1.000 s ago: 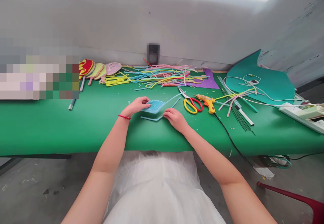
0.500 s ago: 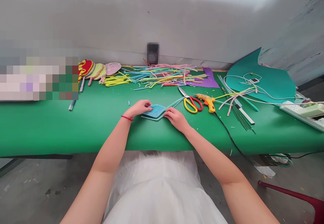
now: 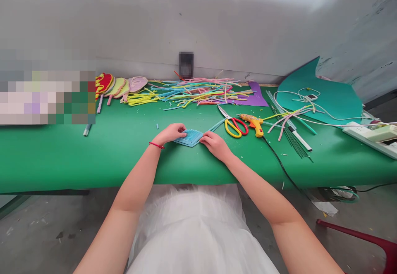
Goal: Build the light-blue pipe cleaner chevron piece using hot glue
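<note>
1. Blue ribbed piece [image 3: 192, 137] = on/just over the green surface [image 3: 77, 158], front-centre, btwn both hands; pointed corner faces the wearer. Can't tell if it lies fully flat.
2. L hand [image 3: 171, 132], w/ red bracelet [image 3: 157, 145] on wrist: grip closed on the piece's L/upper side, thumb & fingers pinching it.
3. R hand [image 3: 216, 146]: grip pinched at the piece's R corner, fingertips on blue strips [image 3: 218, 125] there; can't tell how many strands it's got.
4. Strips' loose ends run up & R from that corner, ending nr the scissors [image 3: 230, 119], which have 1 yellow + 1 red handle, blades pointing up-L.
5. Just R of scissors: yellow glue gun [image 3: 256, 125], black cord [image 3: 281, 164] hanging over the front edge.
6. Small blue offcut [image 3: 157, 126] on the surface, above L wrist.
7. Back, centre: messy pile of multicol. fuzzy sticks [image 3: 198, 92], partly over a purple sheet [image 3: 259, 95]. L of pile: round fuzzy shapes [image 3: 119, 87] on stems, overlapping.
8. R side: teal sheet [image 3: 338, 100], curled up at back, w/ white cable on it; white power strip [image 3: 356, 135] nr far R edge.
</note>
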